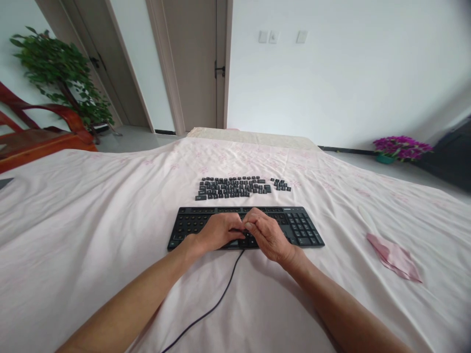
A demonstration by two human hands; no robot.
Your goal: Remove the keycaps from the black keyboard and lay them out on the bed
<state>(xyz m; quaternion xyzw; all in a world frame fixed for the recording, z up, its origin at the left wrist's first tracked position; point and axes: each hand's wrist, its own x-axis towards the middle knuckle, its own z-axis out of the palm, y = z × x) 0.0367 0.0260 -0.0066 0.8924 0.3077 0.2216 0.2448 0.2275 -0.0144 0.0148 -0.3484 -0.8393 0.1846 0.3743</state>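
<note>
A black keyboard [303, 226] lies on the pink-white cloth. Many of its keycaps are off on the left and middle, while the number pad on the right still has its caps. My left hand [222, 229] and my right hand [265, 234] meet over the lower middle of the keyboard, fingertips close together. Both are closed, with fingers bent and pressed in; what they pinch, if anything, is hidden. Just beyond the keyboard, several rows of loose black keycaps [228, 188] lie on the cloth, with a smaller group of keycaps [281, 185] to their right.
A black cable [221, 298] runs from the keyboard toward me over the wrinkled cloth [110, 225]. On the right lies a folded pink cloth [395, 259]. Farther off are a wooden chair [47, 132], a green plant [59, 68], purple flowers [401, 147] and doors [189, 63].
</note>
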